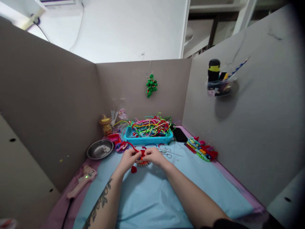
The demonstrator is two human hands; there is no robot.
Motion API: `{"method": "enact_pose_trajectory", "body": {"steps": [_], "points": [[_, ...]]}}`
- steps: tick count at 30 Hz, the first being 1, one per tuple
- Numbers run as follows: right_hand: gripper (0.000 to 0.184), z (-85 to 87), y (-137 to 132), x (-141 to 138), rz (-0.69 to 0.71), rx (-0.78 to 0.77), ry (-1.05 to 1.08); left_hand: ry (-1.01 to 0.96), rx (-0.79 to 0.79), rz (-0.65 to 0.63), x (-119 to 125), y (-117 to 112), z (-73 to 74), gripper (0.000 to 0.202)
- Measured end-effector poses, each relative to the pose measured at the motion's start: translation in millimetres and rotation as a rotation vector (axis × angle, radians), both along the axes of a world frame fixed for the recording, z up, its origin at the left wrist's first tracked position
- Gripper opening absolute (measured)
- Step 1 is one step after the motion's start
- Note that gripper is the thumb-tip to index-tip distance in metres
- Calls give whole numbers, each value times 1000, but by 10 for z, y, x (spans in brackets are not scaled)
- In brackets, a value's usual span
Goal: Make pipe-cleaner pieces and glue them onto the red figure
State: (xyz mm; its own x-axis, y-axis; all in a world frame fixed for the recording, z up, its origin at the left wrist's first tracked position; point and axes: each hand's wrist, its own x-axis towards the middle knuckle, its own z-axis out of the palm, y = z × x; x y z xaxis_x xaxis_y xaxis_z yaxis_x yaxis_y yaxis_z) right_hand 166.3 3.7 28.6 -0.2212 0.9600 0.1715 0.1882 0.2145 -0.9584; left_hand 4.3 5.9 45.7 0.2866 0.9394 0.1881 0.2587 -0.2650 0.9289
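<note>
My left hand [130, 158] and my right hand [154, 156] meet over the middle of the table, fingers closed in a pinch. Between them is a red pipe-cleaner piece [143, 153], and a red stem runs up and left from it. Just under the fingers sits a small craft piece with an orange and pale edge [143, 163], partly hidden by them. A small red fuzzy piece [133, 169] lies on the blue sheet below my left hand. Scissors [168, 155] rest just right of my right hand.
A blue tray [147, 140] heaped with coloured pipe cleaners stands at the back. On the left are a metal bowl [91, 151] with small white bits and a pink glue gun [82, 186]. Colourful pipe-cleaner pieces [202, 150] lie at right. Grey panels [143, 71] enclose the table.
</note>
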Motion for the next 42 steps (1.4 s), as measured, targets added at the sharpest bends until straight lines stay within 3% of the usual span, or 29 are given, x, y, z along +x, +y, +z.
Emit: {"method": "enact_pose_trajectory", "body": {"steps": [9, 12, 16, 20, 28, 35, 42], "points": [[13, -10, 10, 79, 123, -28, -128, 149, 54, -110, -77, -3, -1, 24], [15, -31, 28, 75, 76, 22, -166, 151, 152, -52, -53, -7, 10, 27], [8, -10, -5, 22, -129, 297, -169, 17, 141, 146, -4, -18, 17, 33], [11, 26, -85, -30, -272, 590, -132, -122, 47, 179, 49, -29, -8, 35], [15, -18, -82, -9, -261, 733, -143, -195, -44, 125, 87, -40, -29, 37], [16, -1, -90, -22, -276, 681, -62, -208, -35, 151, 92, -38, -47, 37], [11, -58, -67, -173, -281, 251, 258, -323, 33, 172, 164, -32, -103, 35]]}}
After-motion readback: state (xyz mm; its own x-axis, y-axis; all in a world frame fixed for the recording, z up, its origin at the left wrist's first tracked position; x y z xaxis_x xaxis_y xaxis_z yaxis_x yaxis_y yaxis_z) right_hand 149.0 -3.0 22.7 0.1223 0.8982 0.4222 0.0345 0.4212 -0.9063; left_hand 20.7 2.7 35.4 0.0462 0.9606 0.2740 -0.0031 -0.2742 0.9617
